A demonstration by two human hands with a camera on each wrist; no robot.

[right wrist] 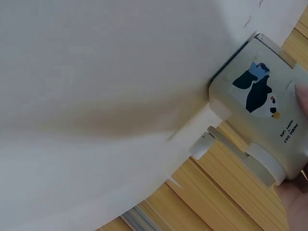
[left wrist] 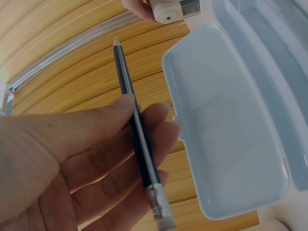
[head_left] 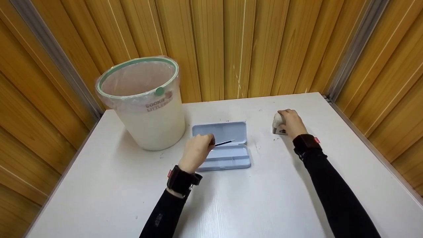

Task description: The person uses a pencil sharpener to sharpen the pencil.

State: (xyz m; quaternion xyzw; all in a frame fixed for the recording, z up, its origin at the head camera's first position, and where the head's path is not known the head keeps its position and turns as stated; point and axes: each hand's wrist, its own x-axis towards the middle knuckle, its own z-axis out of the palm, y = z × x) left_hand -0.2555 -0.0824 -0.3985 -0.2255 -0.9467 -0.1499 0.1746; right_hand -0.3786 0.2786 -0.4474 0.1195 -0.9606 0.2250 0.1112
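Between thumb and fingers, my left hand [head_left: 196, 150] pinches a dark striped pencil [left wrist: 139, 130] above the pencil case. The pencil's sharpened tip points away from the palm, and its metal-and-eraser end lies toward the lower fingers. Below it, the light blue pencil case [head_left: 219, 132] lies open on the table, its visible compartments bare. At the right, my right hand [head_left: 293, 124] grips a pale crank pencil sharpener [right wrist: 260, 101] with a panda picture and a crank handle. The sharpener [left wrist: 167, 12] shows a round face with a small hole in the left wrist view.
A tall white bin [head_left: 155, 122] with a green rim and a clear plastic liner stands at the back left of the white table [head_left: 251, 205]. Wood-patterned panels [head_left: 231, 49] rise behind the table and along both sides.
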